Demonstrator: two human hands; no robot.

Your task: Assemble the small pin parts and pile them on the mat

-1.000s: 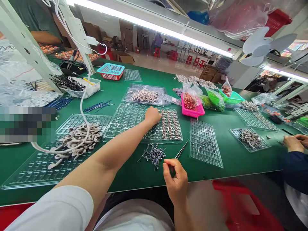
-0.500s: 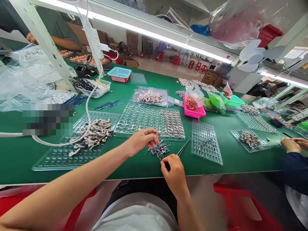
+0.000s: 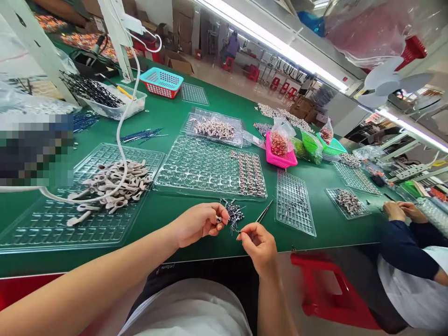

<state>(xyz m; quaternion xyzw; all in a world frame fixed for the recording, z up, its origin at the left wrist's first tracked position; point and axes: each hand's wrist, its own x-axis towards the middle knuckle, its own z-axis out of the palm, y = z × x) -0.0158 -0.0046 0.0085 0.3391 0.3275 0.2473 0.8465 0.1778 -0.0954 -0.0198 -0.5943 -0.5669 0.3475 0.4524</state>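
My left hand is closed in a pinch around a small pale earbud shell. Close by on the right, my right hand has thumb and forefinger pressed together on a thin-leaded component, whose exact kind is too small to make out. Between and just beyond both hands lies a pile of small dark components with thin leads. Metal tweezers rest on the table behind my right hand. Farther back is a clear moulded tray, its right-hand columns filled with pale shells.
Loose beige shells heap on a left tray; a white cable hangs across it. A pink basket and a flat grid tray are to the right. A co-worker's hands work at far right.
My left hand has come down and left with the shell, nearer my right hand, which still pinches beside the pile. The camera view has tilted and shifted.
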